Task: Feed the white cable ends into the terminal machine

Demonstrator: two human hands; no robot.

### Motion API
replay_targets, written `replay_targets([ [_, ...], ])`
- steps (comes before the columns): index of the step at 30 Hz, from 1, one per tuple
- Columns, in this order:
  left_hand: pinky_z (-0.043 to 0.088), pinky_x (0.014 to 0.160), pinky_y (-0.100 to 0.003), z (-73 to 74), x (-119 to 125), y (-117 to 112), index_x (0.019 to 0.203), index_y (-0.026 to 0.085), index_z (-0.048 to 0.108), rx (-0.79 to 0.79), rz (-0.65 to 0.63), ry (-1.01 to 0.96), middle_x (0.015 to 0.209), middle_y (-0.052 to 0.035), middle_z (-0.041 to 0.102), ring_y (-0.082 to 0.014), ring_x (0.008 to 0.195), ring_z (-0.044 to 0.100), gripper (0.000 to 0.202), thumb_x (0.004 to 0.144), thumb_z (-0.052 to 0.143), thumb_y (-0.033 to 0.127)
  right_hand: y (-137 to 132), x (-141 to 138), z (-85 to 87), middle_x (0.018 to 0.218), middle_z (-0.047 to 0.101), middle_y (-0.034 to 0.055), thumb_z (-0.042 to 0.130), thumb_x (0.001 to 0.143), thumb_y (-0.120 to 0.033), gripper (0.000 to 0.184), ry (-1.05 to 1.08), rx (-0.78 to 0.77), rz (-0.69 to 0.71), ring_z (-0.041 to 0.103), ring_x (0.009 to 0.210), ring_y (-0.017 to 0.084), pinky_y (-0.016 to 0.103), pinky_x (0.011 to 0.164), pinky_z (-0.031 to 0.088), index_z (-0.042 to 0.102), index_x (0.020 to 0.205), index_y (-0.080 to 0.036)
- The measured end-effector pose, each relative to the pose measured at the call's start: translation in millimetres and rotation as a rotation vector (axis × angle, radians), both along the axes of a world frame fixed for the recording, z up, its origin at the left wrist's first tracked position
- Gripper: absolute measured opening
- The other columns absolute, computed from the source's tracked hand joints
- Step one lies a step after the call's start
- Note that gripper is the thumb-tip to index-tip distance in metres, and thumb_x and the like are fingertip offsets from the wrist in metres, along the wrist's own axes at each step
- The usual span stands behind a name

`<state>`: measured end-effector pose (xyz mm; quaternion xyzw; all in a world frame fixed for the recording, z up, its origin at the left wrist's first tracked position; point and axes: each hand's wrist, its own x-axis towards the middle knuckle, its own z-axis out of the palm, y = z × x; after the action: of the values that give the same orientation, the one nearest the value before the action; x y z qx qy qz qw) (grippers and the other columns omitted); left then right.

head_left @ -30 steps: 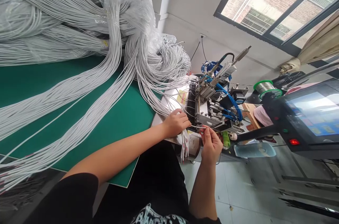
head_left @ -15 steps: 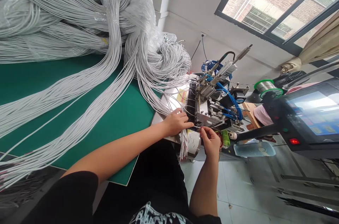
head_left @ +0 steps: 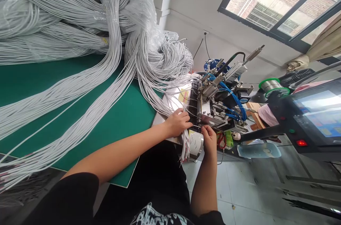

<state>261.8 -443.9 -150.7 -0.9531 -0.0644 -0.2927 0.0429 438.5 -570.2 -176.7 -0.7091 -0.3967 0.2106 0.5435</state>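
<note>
My left hand (head_left: 178,122) is closed around a bunch of white cables (head_left: 184,146), whose stripped reddish ends hang below it. A single cable (head_left: 196,126) runs from its fingertips across to my right hand (head_left: 209,137). There the thumb and forefinger pinch the cable's end, which is mostly hidden by the fingers. Both hands are at the near end of a metal machine (head_left: 210,104) with cylinders and blue air tubes. Just below the hands sits a white roll-shaped part (head_left: 196,143).
Large bundles of white cable (head_left: 80,8) in plastic film lie on the green table (head_left: 125,118). At the right are a touchscreen panel (head_left: 319,115) with a red lit button, a solder wire spool (head_left: 274,87), red-handled scissors (head_left: 221,141) and a pale blue tray (head_left: 259,150).
My right hand has shifted slightly left and its fingers are drawn closer together. My left hand keeps hold of the bunch. The view has turned a little.
</note>
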Motion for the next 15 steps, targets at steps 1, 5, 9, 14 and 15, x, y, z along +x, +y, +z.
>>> replay_targets([
  [1, 0.031, 0.090, -0.039, 0.7, 0, 0, 0.098, 0.022, 0.066, -0.006, 0.004, 0.004, 0.079, -0.0051, 0.058, -0.0207, 0.087, 0.051, 0.025, 0.081, 0.050, 0.011, 1, 0, -1.3, 0.056, 0.038, -0.0060, 0.058, 0.075, -0.048, 0.033, 0.070, -0.002, 0.009, 0.033, 0.053, 0.009, 0.021, 0.050, 0.028, 0.047, 0.064, -0.019],
  [5, 0.030, 0.090, -0.039, 3.1, 0, -1, 0.095, 0.021, 0.066, -0.019, 0.016, 0.008, 0.078, -0.0055, 0.057, -0.0209, 0.088, 0.051, 0.023, 0.080, 0.052, 0.011, 7, -1, -4.4, 0.050, 0.031, -0.0079, 0.060, 0.067, -0.047, 0.033, 0.283, 0.001, 0.000, 0.026, 0.046, 0.007, 0.021, 0.044, 0.023, 0.043, 0.061, -0.020],
  [9, 0.030, 0.090, -0.039, 2.3, 1, -1, 0.094, 0.021, 0.067, -0.023, 0.015, 0.004, 0.077, -0.0056, 0.057, -0.0210, 0.089, 0.051, 0.023, 0.080, 0.052, 0.010, 9, -4, -3.6, 0.048, 0.033, -0.0078, 0.061, 0.062, -0.049, 0.035, 0.323, 0.014, -0.021, 0.028, 0.044, 0.007, 0.022, 0.043, 0.025, 0.042, 0.059, -0.020],
  [14, 0.030, 0.093, -0.042, 0.4, 0, 0, 0.096, 0.020, 0.066, -0.020, 0.006, 0.014, 0.082, -0.0064, 0.060, -0.0226, 0.095, 0.051, 0.024, 0.078, 0.054, 0.012, 5, -11, 0.3, 0.049, 0.040, -0.0068, 0.066, 0.061, -0.051, 0.037, 0.358, 0.038, -0.047, 0.033, 0.045, 0.008, 0.022, 0.044, 0.030, 0.047, 0.061, -0.019],
  [15, 0.030, 0.093, -0.042, 0.6, 0, 0, 0.096, 0.020, 0.066, -0.022, 0.004, 0.017, 0.084, -0.0068, 0.060, -0.0226, 0.096, 0.051, 0.023, 0.078, 0.054, 0.012, 4, -13, 0.3, 0.050, 0.042, -0.0064, 0.068, 0.061, -0.051, 0.038, 0.364, 0.045, -0.064, 0.035, 0.046, 0.008, 0.022, 0.045, 0.030, 0.049, 0.063, -0.018],
])
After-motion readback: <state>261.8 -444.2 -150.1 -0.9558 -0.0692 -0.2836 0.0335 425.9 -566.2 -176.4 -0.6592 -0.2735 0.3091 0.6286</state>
